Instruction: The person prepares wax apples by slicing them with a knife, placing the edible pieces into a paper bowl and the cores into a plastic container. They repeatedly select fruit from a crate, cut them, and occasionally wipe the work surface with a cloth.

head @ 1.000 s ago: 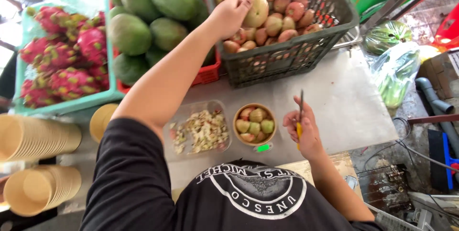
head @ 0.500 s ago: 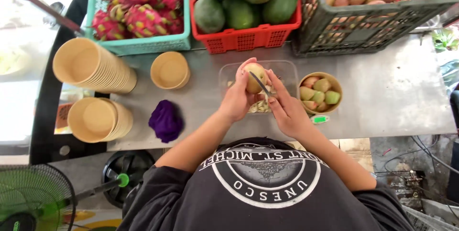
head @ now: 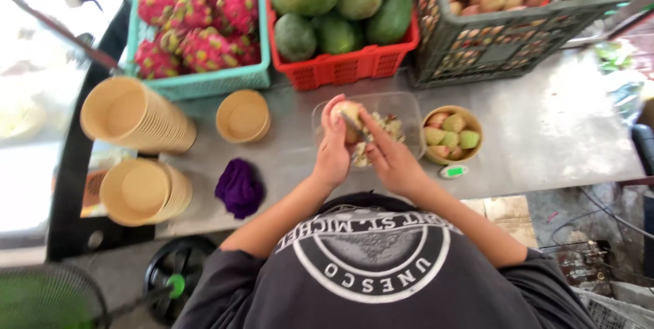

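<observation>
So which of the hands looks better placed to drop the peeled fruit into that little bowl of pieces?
Probably the left hand: it holds the fruit, while the right hand is busy with the knife. The bowl does sit on the right, so the left would have to reach across.

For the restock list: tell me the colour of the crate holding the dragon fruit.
Teal crate, clearest in the head view.

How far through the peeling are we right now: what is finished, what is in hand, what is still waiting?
Done: several peeled pieces sit in the paper bowl, and scraps lie in the clear tray. In hand: the left hand holds one small fruit over the tray while the right hand works a knife against it. Left: the dark crate holds many more unpeeled fruits.
</observation>
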